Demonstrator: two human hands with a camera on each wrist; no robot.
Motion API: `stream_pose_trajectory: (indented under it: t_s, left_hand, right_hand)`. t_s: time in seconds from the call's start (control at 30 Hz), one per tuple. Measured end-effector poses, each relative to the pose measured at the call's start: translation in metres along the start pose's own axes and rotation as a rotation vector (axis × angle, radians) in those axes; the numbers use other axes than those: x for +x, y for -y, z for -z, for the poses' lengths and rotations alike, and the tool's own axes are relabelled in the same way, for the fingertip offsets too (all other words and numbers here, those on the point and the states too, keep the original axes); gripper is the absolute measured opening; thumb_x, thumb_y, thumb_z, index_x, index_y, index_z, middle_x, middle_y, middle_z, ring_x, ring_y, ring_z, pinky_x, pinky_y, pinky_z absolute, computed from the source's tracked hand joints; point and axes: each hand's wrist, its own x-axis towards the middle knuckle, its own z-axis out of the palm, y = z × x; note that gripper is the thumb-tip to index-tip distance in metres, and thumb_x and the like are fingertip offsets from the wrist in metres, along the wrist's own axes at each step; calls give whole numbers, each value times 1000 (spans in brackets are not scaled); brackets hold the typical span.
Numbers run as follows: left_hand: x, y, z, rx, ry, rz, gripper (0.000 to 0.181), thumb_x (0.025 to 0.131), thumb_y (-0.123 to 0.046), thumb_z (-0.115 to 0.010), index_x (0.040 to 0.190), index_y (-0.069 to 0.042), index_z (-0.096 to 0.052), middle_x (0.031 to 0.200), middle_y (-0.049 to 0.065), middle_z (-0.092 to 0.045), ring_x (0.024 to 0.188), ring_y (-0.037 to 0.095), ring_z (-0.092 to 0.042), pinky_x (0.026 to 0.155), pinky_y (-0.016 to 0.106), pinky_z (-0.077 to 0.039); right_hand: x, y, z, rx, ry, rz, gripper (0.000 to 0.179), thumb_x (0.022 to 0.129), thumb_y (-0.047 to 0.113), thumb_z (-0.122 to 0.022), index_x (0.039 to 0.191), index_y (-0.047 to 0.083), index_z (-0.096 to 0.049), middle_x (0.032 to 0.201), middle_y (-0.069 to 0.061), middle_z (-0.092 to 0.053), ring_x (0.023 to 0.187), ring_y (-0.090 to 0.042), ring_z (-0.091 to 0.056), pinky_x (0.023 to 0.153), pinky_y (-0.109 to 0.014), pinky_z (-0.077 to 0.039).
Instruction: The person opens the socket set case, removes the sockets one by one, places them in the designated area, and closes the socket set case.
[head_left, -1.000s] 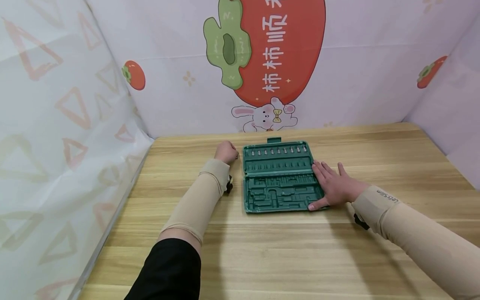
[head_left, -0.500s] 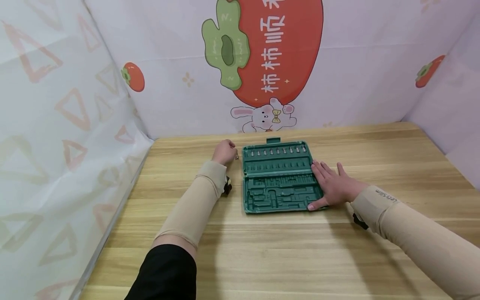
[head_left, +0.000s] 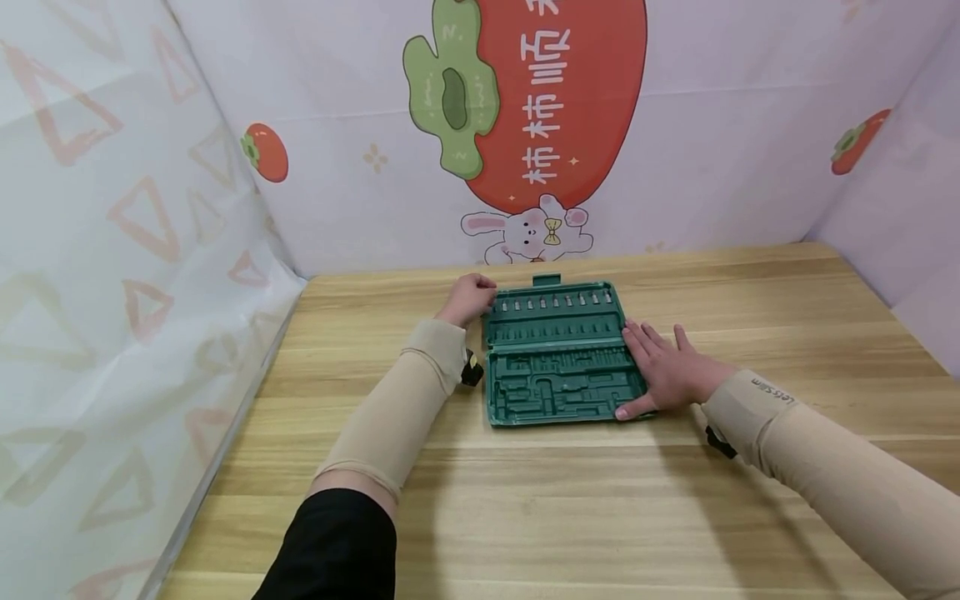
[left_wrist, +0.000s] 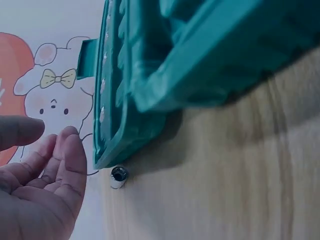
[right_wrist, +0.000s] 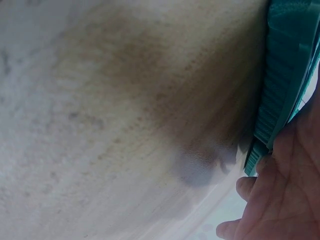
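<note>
A green plastic socket-set case (head_left: 566,387) lies unfolded on the table. A row of small silver sockets (head_left: 556,302) fills the top of its far half. My left hand (head_left: 469,298) is at the case's far left corner. In the left wrist view, the left hand (left_wrist: 47,175) has thumb and fingers apart with nothing between them. A single silver socket (left_wrist: 118,176) stands on the table beside the case's corner, near those fingers; in the head view it is hidden. My right hand (head_left: 667,367) rests with spread fingers along the case's right edge.
The wooden table (head_left: 555,508) ends at a printed cloth backdrop (head_left: 345,92) behind the case. Another white cloth (head_left: 142,250) hangs along the left side. A latch tab (head_left: 547,280) sticks out from the case's far edge.
My left hand first drew back slightly left, baring a small metal socket at its fingertips, then moved right and away to the case's far left corner. My right hand has stayed in place.
</note>
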Motion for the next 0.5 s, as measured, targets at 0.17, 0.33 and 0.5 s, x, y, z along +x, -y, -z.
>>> stream_pose_trajectory:
  t_s: [0.17,0.33,0.5]
  left_hand:
    - [0,-4,-7,171,10,25,25,98,-11,-52,118,2,-60,100,10,-61,83,19,-58,73,31,-51]
    - [-1,-13,-11,355,65,19,25,99,-14,-48,112,1,-64,88,6,-55,67,14,-46,62,28,-41]
    - [-7,-18,-13,319,94,5,36,100,-12,-47,132,4,-54,118,16,-57,79,19,-51,71,31,-43]
  right_hand:
    - [1,-1,-2,3,0,-1,136,66,90,-48,148,-12,-13,155,-29,-9,140,-49,-10,101,-74,-2]
    - [2,-2,-2,-4,9,-3,137,65,91,-47,149,-12,-11,156,-29,-8,140,-49,-9,102,-74,-2]
    - [1,-1,-1,-2,13,-3,136,66,90,-48,149,-12,-11,156,-29,-7,141,-49,-8,102,-74,-2]
